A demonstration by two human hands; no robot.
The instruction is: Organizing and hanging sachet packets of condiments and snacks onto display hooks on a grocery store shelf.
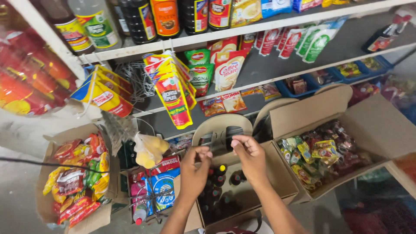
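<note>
While both hands hover centre frame over the bottle box [277, 182], left hand [193, 171] and right hand [250, 157] pinch something unclear.

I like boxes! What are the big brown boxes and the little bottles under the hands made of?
The boxes look like plain matte cardboard: brown, with folded flaps. The little bottles under the hands look dark and shiny with coloured caps; glass or plastic, hard to tell.

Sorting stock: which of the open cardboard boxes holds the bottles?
The middle box, directly under both hands, left hand and right hand. It holds dark bottles with coloured caps; the other boxes hold packets.
</note>
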